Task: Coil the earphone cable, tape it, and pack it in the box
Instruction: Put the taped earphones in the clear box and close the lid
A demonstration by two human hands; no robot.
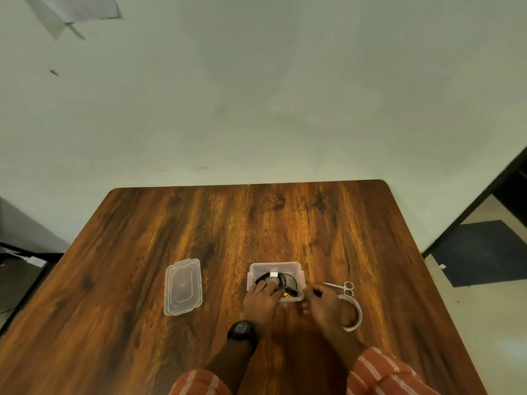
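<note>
Seen from overhead, a person's left hand point(261, 299) reaches into a small clear plastic box point(300, 270) on a glossy wood-grain table point(199, 223), its fingers curled down onto the coiled black earphone cable point(285, 279) lying inside. A white strip of tape point(273, 274) binds the coil at its far side, and a yellow part shows by the box's near wall, too small to identify. The right hand point(323, 305) rests just beside the box's near right corner, fingers loosely bent; whether they pinch anything cannot be made out. Partly hidden behind that hand lies a pale roll of tape point(355, 315), and slim metal scissors point(342, 287) sit just beyond it. The translucent, round-cornered lid point(183, 286) lies flat, well apart to the left. A black watch point(241, 330) circles the left wrist; striped orange sleeves point(382, 372) are cut off by the frame's bottom edge.
</note>
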